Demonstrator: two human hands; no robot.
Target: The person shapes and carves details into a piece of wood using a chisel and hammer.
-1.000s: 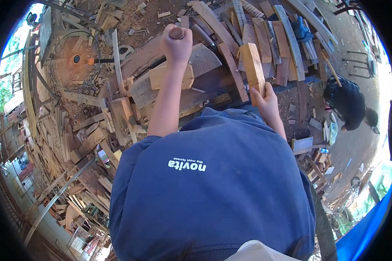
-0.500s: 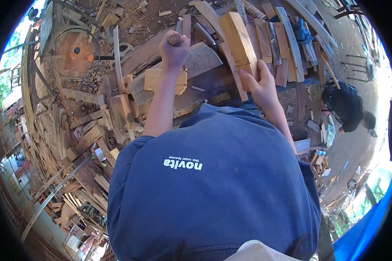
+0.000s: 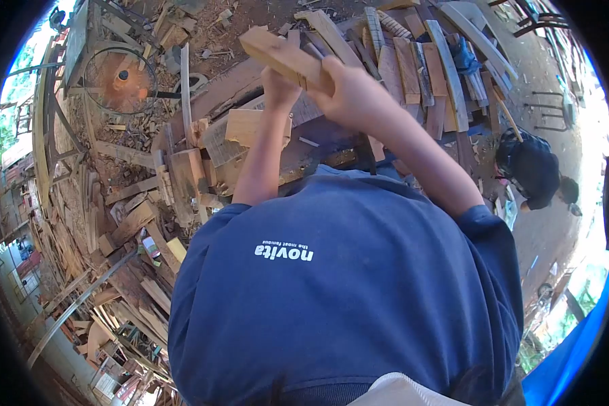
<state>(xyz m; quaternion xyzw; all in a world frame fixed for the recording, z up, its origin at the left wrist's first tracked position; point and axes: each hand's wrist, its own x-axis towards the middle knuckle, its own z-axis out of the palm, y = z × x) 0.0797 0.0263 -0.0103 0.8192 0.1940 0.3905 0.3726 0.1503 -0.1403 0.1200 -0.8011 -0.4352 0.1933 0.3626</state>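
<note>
My right hand (image 3: pixel 350 95) is closed around one end of a squared wooden block (image 3: pixel 281 57). The block slants to the upper left and passes over my left hand (image 3: pixel 281 91). My left hand is a closed fist on an upright tool with a round wooden handle. That handle's end showed earlier and is now covered by the block; the tool's lower part is hidden below the fist. Beneath my left forearm lies a pale wood piece (image 3: pixel 243 126) with jagged edges, on a rough grey board (image 3: pixel 216 143).
Several planks (image 3: pixel 446 74) lie side by side at the upper right. A round fan-like guard (image 3: pixel 122 80) stands at the upper left. Wood scraps (image 3: pixel 132 223) fill the left side. Another person (image 3: pixel 531 162) is bent over at the right.
My right hand has swung the wooden block left and over my left fist, hiding the handle's round end. My left hand has stayed in nearly the same place.
</note>
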